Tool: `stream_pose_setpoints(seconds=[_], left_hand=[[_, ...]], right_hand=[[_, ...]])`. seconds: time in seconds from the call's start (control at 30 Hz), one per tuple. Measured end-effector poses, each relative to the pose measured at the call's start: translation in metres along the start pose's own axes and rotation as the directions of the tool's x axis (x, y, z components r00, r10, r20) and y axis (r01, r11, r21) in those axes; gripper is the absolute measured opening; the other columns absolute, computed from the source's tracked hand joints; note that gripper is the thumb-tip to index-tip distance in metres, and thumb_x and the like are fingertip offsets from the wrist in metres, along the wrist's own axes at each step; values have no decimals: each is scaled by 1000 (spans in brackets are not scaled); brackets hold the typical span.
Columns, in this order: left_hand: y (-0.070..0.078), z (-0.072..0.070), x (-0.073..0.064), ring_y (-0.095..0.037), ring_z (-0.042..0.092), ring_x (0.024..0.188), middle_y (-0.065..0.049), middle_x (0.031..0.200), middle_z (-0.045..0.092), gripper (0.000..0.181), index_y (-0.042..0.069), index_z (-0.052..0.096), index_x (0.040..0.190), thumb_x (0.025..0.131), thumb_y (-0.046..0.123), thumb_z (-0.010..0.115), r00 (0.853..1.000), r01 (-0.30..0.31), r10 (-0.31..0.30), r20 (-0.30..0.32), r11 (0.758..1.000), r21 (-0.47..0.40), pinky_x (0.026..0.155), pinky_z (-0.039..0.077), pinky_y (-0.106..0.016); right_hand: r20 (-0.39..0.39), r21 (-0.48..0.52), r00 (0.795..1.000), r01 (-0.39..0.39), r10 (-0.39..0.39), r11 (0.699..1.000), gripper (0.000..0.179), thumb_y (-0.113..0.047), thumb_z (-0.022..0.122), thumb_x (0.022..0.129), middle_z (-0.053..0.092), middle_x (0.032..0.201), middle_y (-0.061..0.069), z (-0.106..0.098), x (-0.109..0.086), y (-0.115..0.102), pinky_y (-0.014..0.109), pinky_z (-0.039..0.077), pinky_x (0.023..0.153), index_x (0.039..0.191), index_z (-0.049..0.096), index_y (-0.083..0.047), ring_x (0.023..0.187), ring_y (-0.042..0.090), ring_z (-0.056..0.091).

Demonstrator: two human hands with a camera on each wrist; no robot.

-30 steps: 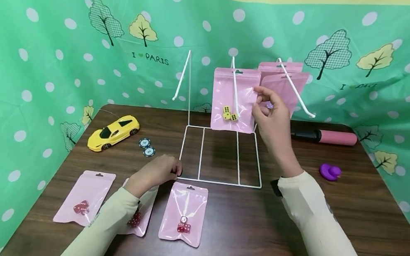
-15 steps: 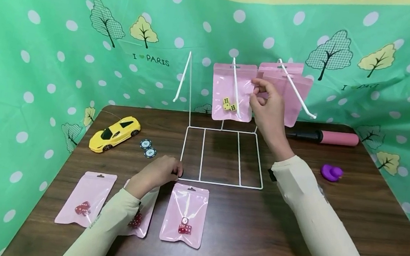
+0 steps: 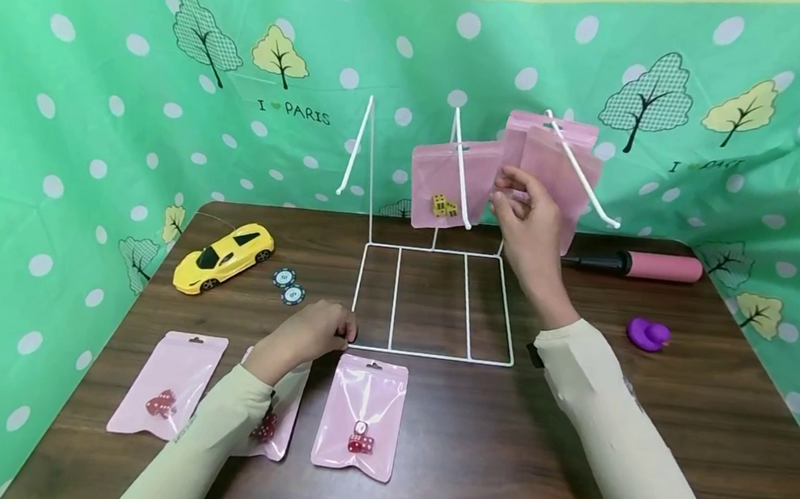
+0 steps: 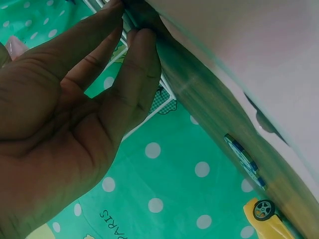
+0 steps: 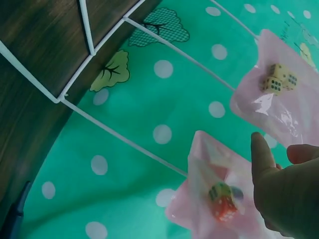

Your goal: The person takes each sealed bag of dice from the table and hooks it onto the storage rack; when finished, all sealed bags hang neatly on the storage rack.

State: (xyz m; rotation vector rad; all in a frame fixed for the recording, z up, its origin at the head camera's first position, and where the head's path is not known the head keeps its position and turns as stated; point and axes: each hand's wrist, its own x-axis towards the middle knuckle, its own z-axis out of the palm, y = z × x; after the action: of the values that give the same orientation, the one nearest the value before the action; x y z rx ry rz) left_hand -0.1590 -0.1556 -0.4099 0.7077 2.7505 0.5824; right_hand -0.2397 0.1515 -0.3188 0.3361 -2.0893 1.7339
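Observation:
A white wire display rack (image 3: 425,355) stands on the table with three prongs. My left hand (image 3: 307,332) pinches its front left corner; the fingertips meet at the wire in the left wrist view. A pink zip bag of yellow dice (image 3: 423,183) hangs slightly askew on the middle prong. Beside its right edge is my right hand (image 3: 530,227), thumb and index finger (image 5: 262,154) apart. More pink bags (image 3: 548,163) hang on the right prong, partly behind that hand; one shows red and green dice (image 5: 224,201) in the right wrist view. The left prong (image 3: 355,147) is bare.
In front lie three pink bags with red dice: a left one (image 3: 171,372), a middle one (image 3: 284,412) partly under my left forearm, and a right one (image 3: 362,396). Around them are a yellow toy car (image 3: 223,259), poker chips (image 3: 285,278), a pink-and-black pump (image 3: 662,266) and a purple duck (image 3: 647,334).
The yellow-dice bag has moved back along the middle prong and now hangs tilted. My right hand has let go of its edge. The left hand keeps its place on the rack.

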Motion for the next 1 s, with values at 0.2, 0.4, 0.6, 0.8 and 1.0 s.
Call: stream_pose_setpoints(seconds=[0.2,0.4,0.6,0.8,1.0], left_hand=[[3,-1,0,-14,57,77,1,79,63,17,9,72,88,92,-4,81,1000,24,-24,9,1000,-11,73,53,-33],[3,-1,0,-14,57,77,2,79,62,16,9,72,88,92,-4,81,999,25,-25,21,1000,-11,73,52,-33],[1,-4,1,-16,59,80,0,82,64,14,9,73,90,93,-2,81,999,21,-19,47,999,-34,77,54,-34],[1,-14,-8,-24,67,96,-8,99,73,12,5,78,103,94,-1,81,996,-15,20,88,998,-59,89,57,-41],[4,-42,-26,-30,67,109,-11,113,74,17,1,77,115,98,1,76,995,-16,25,96,996,-93,97,56,-48]], right_hand=[[-17,-77,995,93,-94,993,38,-2,66,106,69,132,14,-10,-21,-8,26,55,102,144,65,1,118,25,72],[17,-100,992,128,-127,987,39,5,67,104,70,126,16,-28,-50,-10,20,55,97,142,66,2,113,9,71],[81,-225,990,127,-111,966,36,5,74,100,71,120,16,-55,-74,3,11,53,87,136,71,0,101,-3,67],[227,-336,973,44,36,941,35,3,76,99,73,115,21,-82,-95,27,8,52,82,133,70,3,96,-7,66],[424,-409,859,-101,287,907,36,3,74,100,73,121,27,-102,-109,48,24,60,78,134,66,9,104,30,76]])
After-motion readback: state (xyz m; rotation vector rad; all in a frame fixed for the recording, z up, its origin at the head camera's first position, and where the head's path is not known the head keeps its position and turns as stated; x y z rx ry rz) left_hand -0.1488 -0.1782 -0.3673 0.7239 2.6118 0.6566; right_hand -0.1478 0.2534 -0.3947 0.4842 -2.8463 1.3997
